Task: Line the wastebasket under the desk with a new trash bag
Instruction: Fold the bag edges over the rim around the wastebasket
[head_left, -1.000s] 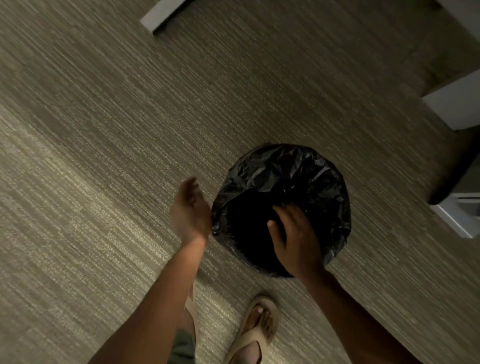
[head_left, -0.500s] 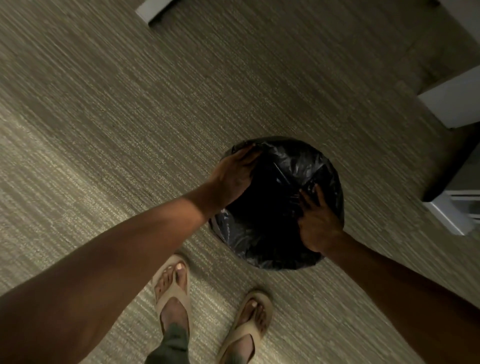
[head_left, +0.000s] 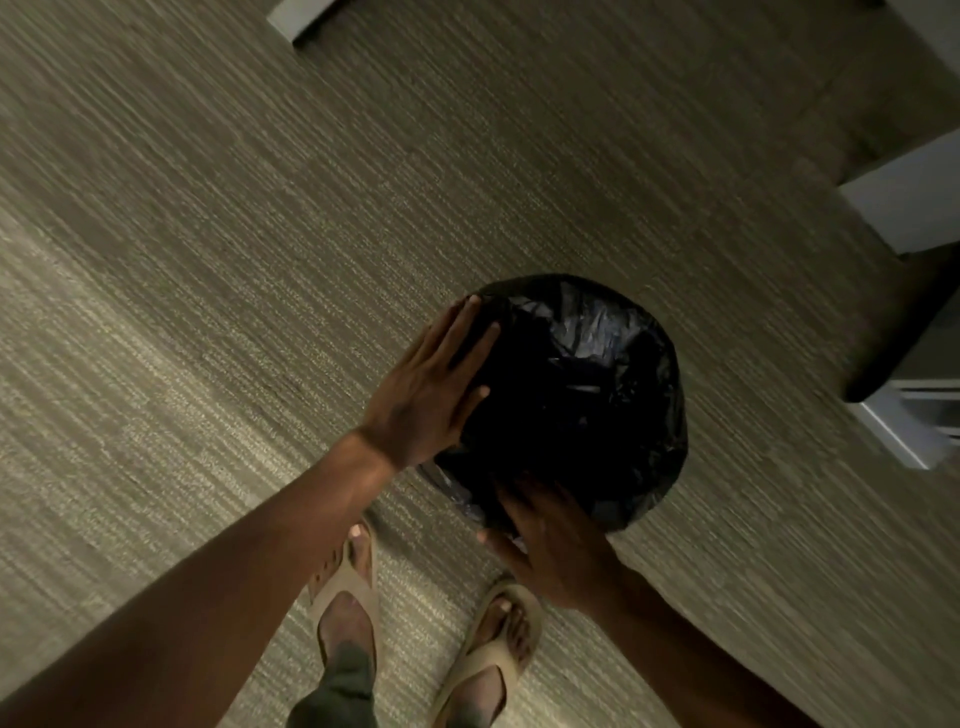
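A round wastebasket stands on the carpet, wholly covered by a crinkled black trash bag that lines its inside and folds over its rim. My left hand lies flat against the bag at the basket's left side, fingers stretched out and apart. My right hand rests with spread fingers on the bag at the near edge of the rim. Neither hand closes around the plastic. The basket's own wall is hidden under the bag.
Striped grey-beige carpet spreads to the left and beyond the basket. White furniture legs or panels stand at the right, lower right and top. My sandalled feet are just in front of the basket.
My left hand slid from the far left rim down to the basket's left side. My right hand moved from the right rim to the near edge. Both hands now lie flat.
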